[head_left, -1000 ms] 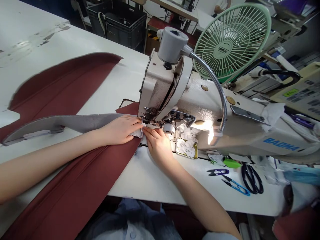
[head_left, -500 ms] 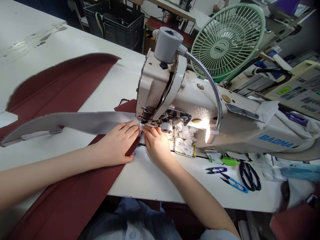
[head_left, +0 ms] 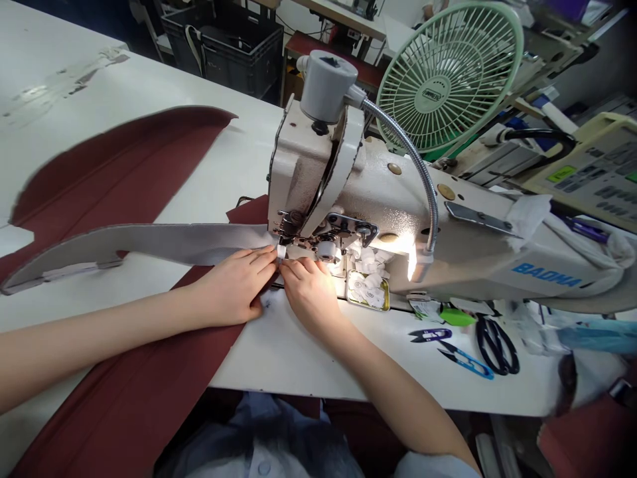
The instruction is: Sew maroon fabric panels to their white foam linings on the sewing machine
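Note:
My left hand [head_left: 236, 285] lies flat on the maroon fabric [head_left: 124, 385], fingers stretched toward the presser foot of the cream sewing machine [head_left: 348, 192]. A grey fabric strip [head_left: 149, 242] runs from the left edge up to the needle area. My right hand [head_left: 308, 289] sits just right of the needle, its fingertips pinched on a small white tag [head_left: 281, 252] at the strip's end. Both hands nearly touch under the machine head.
A gooseneck lamp [head_left: 421, 262] lights the plate. A small tin of white labels [head_left: 369, 290] sits beside the machine. Thread snips [head_left: 432, 335], blue snips [head_left: 466, 362] and black scissors [head_left: 496, 345] lie on the right. A green fan [head_left: 448, 76] stands behind.
The grey strip has fed further left through the machine. My left hand slid back toward me along the maroon fabric. My right hand stays by the needle.

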Demonstrator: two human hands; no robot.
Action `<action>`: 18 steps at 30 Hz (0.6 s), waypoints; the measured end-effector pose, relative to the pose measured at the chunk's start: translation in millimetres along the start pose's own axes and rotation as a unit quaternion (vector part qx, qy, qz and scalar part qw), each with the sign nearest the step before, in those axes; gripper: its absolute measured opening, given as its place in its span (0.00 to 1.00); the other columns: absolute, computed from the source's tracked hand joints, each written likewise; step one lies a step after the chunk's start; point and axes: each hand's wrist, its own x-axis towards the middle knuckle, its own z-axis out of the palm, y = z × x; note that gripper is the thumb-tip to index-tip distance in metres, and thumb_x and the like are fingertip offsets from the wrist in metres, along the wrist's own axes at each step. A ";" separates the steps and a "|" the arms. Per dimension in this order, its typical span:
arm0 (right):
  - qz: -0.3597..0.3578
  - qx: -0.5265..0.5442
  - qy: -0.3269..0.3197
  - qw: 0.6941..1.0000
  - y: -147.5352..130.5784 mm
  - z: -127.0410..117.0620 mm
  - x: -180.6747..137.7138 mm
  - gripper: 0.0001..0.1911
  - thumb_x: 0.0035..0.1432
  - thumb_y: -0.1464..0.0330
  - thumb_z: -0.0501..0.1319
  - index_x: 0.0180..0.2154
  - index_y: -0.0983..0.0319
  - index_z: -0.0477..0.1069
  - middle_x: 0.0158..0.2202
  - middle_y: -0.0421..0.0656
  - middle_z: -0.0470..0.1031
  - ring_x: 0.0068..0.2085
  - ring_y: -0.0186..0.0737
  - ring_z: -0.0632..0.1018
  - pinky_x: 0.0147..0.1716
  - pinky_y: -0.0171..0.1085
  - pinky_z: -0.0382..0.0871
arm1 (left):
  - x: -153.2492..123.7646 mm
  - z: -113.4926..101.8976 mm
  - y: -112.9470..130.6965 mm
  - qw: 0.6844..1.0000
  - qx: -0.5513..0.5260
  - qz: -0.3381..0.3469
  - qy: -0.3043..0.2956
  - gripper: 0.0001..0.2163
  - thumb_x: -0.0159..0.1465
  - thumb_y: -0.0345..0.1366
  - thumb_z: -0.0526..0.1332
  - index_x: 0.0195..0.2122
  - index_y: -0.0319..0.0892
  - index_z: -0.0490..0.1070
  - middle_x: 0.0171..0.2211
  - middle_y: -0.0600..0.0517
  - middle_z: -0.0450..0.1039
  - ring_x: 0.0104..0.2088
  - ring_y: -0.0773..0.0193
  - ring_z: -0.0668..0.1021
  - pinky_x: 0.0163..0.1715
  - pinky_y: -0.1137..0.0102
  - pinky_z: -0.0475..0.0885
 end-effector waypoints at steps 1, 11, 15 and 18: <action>0.005 0.000 -0.005 1.000 1.0 0.1 0.5 0.12 0.69 0.74 0.53 0.47 0.63 0.74 0.45 0.46 0.79 0.42 0.44 0.73 0.40 0.43 0.63 | 2.0 -0.9 -1.3 1.000 0.001 0.002 -0.001 0.27 0.54 0.34 0.61 0.56 0.31 0.67 0.61 0.34 0.65 0.64 0.45 0.67 0.63 0.56 0.65; 0.059 -0.010 -0.041 0.997 3.2 3.0 8.6 0.19 0.67 0.73 0.54 0.57 0.62 0.70 0.52 0.50 0.76 0.44 0.47 0.74 0.38 0.43 0.67 | 20.4 -8.8 -22.9 0.999 -0.009 0.031 0.000 0.21 0.51 0.30 0.61 0.49 0.35 0.70 0.54 0.38 0.70 0.55 0.47 0.73 0.58 0.58 0.68; 0.076 -0.019 -0.050 0.996 3.3 1.3 11.5 0.21 0.67 0.73 0.54 0.60 0.61 0.68 0.52 0.51 0.76 0.45 0.48 0.75 0.39 0.44 0.69 | 26.4 -8.2 -35.9 0.998 -0.007 0.055 0.002 0.16 0.53 0.28 0.59 0.44 0.37 0.71 0.47 0.42 0.72 0.47 0.52 0.76 0.53 0.61 0.70; 0.083 -0.019 -0.051 0.995 2.5 -0.9 13.0 0.21 0.66 0.73 0.54 0.59 0.61 0.69 0.52 0.51 0.76 0.46 0.49 0.75 0.39 0.43 0.70 | 28.9 -9.6 -42.5 0.998 -0.006 0.065 -0.001 0.13 0.54 0.28 0.59 0.42 0.37 0.71 0.44 0.44 0.72 0.44 0.54 0.76 0.51 0.61 0.70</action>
